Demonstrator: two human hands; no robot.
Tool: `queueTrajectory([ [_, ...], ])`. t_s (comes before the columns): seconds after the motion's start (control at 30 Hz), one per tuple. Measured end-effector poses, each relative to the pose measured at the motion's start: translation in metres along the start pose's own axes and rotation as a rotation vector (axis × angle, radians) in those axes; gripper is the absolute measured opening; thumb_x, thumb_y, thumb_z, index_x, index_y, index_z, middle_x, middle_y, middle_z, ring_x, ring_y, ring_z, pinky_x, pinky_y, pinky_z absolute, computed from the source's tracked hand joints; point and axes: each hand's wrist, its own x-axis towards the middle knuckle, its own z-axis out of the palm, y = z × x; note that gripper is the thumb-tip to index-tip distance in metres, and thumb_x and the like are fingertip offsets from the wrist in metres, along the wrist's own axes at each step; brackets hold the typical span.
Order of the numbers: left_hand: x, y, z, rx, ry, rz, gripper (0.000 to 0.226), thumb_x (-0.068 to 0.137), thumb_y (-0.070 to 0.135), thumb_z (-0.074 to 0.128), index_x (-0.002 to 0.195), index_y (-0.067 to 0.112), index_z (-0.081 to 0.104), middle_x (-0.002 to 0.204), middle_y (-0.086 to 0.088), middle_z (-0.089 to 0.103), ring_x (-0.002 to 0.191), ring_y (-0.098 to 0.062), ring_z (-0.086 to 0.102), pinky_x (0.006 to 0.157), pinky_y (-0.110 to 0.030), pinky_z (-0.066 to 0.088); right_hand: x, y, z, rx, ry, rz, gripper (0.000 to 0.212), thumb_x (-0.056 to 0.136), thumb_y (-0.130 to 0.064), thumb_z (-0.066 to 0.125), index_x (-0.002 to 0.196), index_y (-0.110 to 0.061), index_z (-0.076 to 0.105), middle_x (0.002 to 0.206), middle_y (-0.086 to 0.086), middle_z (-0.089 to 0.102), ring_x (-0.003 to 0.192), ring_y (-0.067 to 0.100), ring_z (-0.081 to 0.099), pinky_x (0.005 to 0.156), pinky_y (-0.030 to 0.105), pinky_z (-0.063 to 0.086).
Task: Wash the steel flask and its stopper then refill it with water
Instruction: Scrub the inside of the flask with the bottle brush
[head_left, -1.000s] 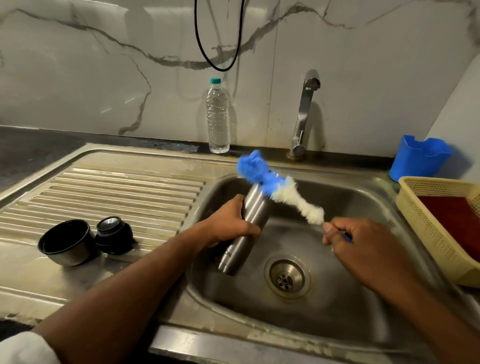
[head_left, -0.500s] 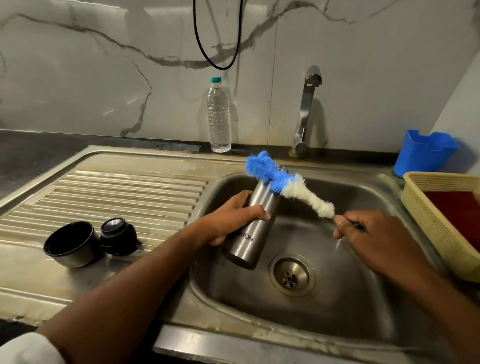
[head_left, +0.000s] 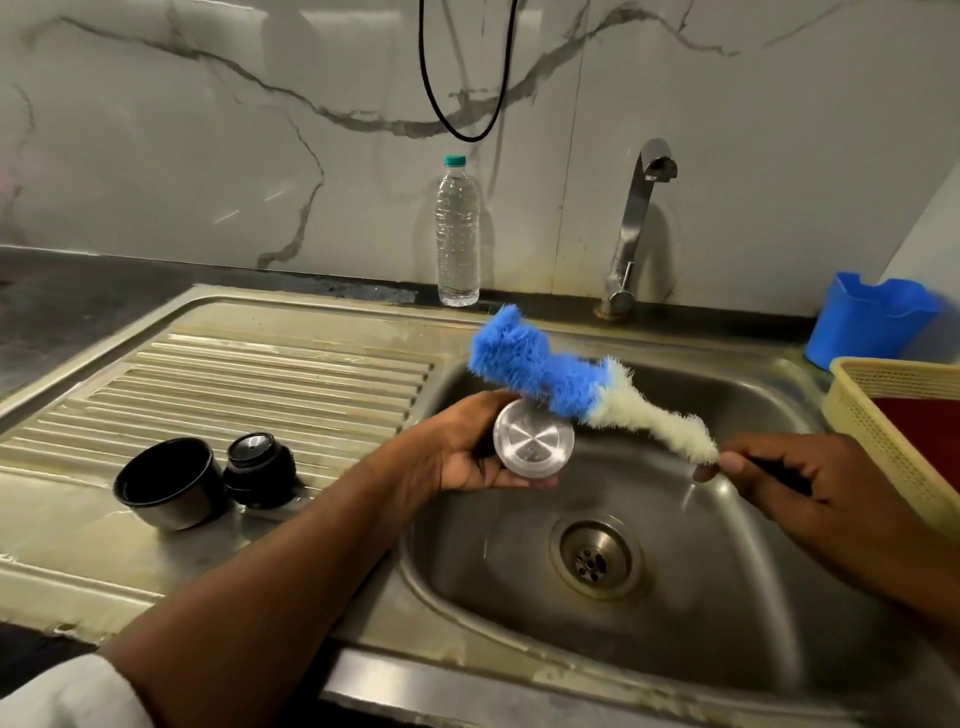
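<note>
The steel sink (head_left: 779, 597) fills the bench's right half, its ribbed drainboard (head_left: 260, 384) running left. Over the basin's back-left corner the left hand (head_left: 462, 452) grips the steel flask (head_left: 533, 443), round base facing us. A blue-and-white bottle brush (head_left: 571, 395) lies against it, its handle pinched by the right hand (head_left: 784, 478). On the drainboard's front edge, the flask's cup (head_left: 166, 483) touches its black stopper (head_left: 260, 467).

home kitchen, steel sink (head_left: 769, 410), tap (head_left: 636, 228), marble wall (head_left: 208, 130)
</note>
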Motion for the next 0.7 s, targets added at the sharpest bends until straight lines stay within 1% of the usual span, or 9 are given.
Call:
queueTrajectory([
  [0.1,-0.005,0.003,-0.002,-0.138,0.043,0.05,0.039,0.087,0.026,0.067,0.115,-0.001,0.066,0.095,-0.025,0.076,0.078,-0.037,0.077,0.069,-0.052,0.064,-0.004,-0.009,-0.002,-0.105,-0.007,-0.011,0.02,0.093,-0.041,0.058,0.078,-0.039,0.071,0.06,-0.02,0.06,0.048,0.006,0.053,0.046,0.01,0.034],
  [0.2,-0.006,0.006,-0.002,-0.174,0.106,0.053,0.033,0.098,0.03,0.064,0.109,-0.001,0.067,0.084,-0.022,0.077,0.077,-0.034,0.075,0.063,-0.049,0.065,-0.005,-0.009,0.002,-0.18,0.02,0.02,0.02,0.09,-0.034,0.061,0.071,-0.037,0.064,0.063,-0.022,0.059,0.052,0.002,0.055,0.048,0.009,0.035],
  [0.3,-0.009,0.007,-0.002,-0.233,0.112,0.053,0.037,0.103,0.033,0.056,0.104,-0.003,0.064,0.08,-0.022,0.075,0.066,-0.031,0.075,0.054,-0.043,0.064,-0.006,-0.006,0.011,-0.226,-0.006,0.016,0.023,0.09,-0.042,0.058,0.067,-0.038,0.06,0.06,-0.017,0.058,0.052,0.007,0.055,0.045,0.017,0.037],
  [0.4,-0.012,0.009,-0.001,-0.234,0.139,0.071,0.039,0.101,0.035,0.059,0.12,0.001,0.065,0.099,-0.021,0.072,0.085,-0.031,0.072,0.061,-0.045,0.065,-0.007,-0.002,0.011,-0.195,0.07,0.032,0.031,0.09,-0.051,0.051,0.068,-0.033,0.062,0.059,-0.012,0.058,0.053,0.011,0.056,0.045,0.021,0.038],
  [0.47,-0.014,0.009,-0.001,-0.229,0.146,0.088,0.037,0.105,0.035,0.054,0.13,0.008,0.062,0.094,-0.021,0.07,0.081,-0.031,0.071,0.055,-0.037,0.064,-0.007,-0.002,0.013,-0.194,0.021,0.026,0.028,0.092,-0.045,0.058,0.067,-0.033,0.061,0.056,-0.012,0.057,0.053,0.011,0.056,0.046,0.019,0.038],
  [0.5,-0.016,0.008,-0.001,-0.236,0.166,0.088,0.045,0.107,0.034,0.05,0.147,0.02,0.036,0.085,-0.021,0.07,0.072,-0.029,0.071,0.049,-0.033,0.062,-0.007,-0.001,0.016,-0.217,0.003,0.019,0.027,0.092,-0.039,0.061,0.066,-0.032,0.061,0.055,-0.011,0.056,0.053,0.012,0.056,0.046,0.023,0.041],
  [0.53,-0.016,0.008,-0.001,-0.249,0.174,0.082,0.047,0.107,0.034,0.051,0.112,-0.012,0.043,0.079,-0.021,0.071,0.067,-0.029,0.073,0.048,-0.033,0.061,-0.007,0.0,0.017,-0.234,0.016,0.02,0.028,0.093,-0.036,0.062,0.066,-0.031,0.06,0.054,-0.011,0.055,0.054,0.013,0.056,0.045,0.028,0.043],
  [0.57,-0.015,0.009,-0.001,-0.257,0.159,0.082,0.038,0.105,0.035,0.055,0.125,0.004,0.062,0.08,-0.021,0.073,0.069,-0.029,0.074,0.052,-0.037,0.063,-0.007,0.001,0.018,-0.236,0.044,0.025,0.029,0.095,-0.037,0.061,0.067,-0.032,0.06,0.053,-0.01,0.055,0.054,0.013,0.057,0.045,0.03,0.044],
  [0.7,-0.012,0.007,-0.001,-0.238,0.137,0.091,0.039,0.102,0.035,0.058,0.116,-0.001,0.065,0.088,-0.021,0.075,0.086,-0.033,0.07,0.061,-0.045,0.064,-0.006,0.003,0.02,-0.212,0.034,0.02,0.031,0.096,-0.045,0.055,0.067,-0.034,0.059,0.055,-0.012,0.057,0.052,0.011,0.056,0.046,0.03,0.046],
])
